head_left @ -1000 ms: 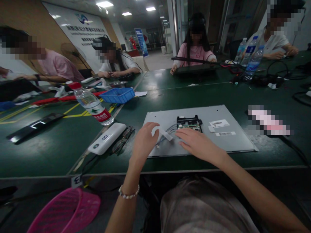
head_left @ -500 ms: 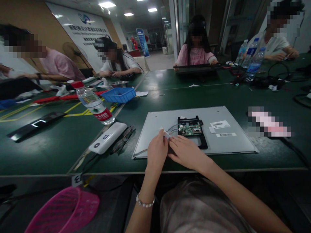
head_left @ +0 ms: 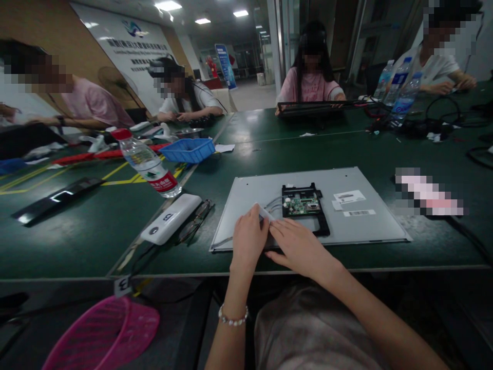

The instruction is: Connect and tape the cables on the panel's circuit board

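Observation:
A flat grey panel, looking like the back of a display (head_left: 246, 192), lies on the table before me. On it sits a black plastic frame (head_left: 323, 223) around a green circuit board (head_left: 298, 206), with thin grey wires (head_left: 274, 203) running left from the board. My left hand (head_left: 248, 236) is closed at the panel's near left part, pinching a small white piece (head_left: 264, 211), whose kind I cannot make out. My right hand (head_left: 298, 245) lies with fingers stretched out, their tips touching the piece's lower right; its thumb is apart near the panel's front edge.
Left of the panel lie eyeglasses (head_left: 196, 221), a white power bank (head_left: 171, 218) and a water bottle (head_left: 150, 167). Beyond is a blue bin (head_left: 188, 150). A pink basket (head_left: 103, 334) stands below the table edge. Several people sit around; one holds a dark panel (head_left: 316, 109).
My right hand has shifted slightly, its thumb lower and farther from its fingers. More of the white piece shows between my hands. The person opposite has tilted the dark panel.

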Available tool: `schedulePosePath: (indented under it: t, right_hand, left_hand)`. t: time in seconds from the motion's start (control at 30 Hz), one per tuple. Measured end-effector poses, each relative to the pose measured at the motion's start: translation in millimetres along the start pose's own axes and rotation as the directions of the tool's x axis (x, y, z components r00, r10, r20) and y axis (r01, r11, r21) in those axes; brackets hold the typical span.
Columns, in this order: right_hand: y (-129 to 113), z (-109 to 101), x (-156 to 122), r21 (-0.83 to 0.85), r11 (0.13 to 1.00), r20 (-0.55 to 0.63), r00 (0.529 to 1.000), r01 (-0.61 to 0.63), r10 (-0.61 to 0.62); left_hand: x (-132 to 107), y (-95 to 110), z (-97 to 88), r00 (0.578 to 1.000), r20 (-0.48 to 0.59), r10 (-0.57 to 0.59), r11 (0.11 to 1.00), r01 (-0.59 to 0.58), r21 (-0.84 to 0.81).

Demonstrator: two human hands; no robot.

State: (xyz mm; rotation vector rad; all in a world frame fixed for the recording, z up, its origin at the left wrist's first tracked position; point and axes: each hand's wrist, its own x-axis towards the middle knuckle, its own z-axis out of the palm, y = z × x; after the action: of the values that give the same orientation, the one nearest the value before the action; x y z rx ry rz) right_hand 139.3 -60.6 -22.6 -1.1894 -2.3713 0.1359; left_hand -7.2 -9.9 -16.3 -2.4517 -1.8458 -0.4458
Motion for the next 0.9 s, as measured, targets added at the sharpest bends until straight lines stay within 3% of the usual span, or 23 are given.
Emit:
schedulePosePath:
  t: [0.27, 0.47, 0.63, 0.73, 0.9]
  right_hand:
    - [-1, -6, -3, 0.002, 1.0, -0.02, 1.0, 0.002, -0.002]
    - [14, -42, -18, 0.093, 0.996, -0.025, 1.0, -0.009, 0.012]
    - [74, -82, -23, 0.061, 0.982, -0.026, 0.984, -0.176, 0.178]
    - [121, -101, -14, 0.043, 0.972, 0.11, 0.968, -0.231, 0.225]
    - [172, -108, 4, 0.064, 0.928, 0.229, 0.91, -0.368, 0.345]
  left_hand:
    - [-4, -9, 11.0, 0.995, -0.09, 0.03, 0.997, -0.037, -0.071]
    - [2, -9, 8.3, 0.997, -0.081, 0.014, 0.989, -0.026, -0.145]
    - [5, -11, 0.2, 0.99, -0.14, 0.007, 0.972, -0.039, -0.23]
    - [9, -14, -9.2, 0.984, -0.177, 0.01, 0.962, -0.058, -0.268]
    - [25, -26, -21.9, 0.985, -0.164, 0.049, 0.962, -0.091, -0.259]
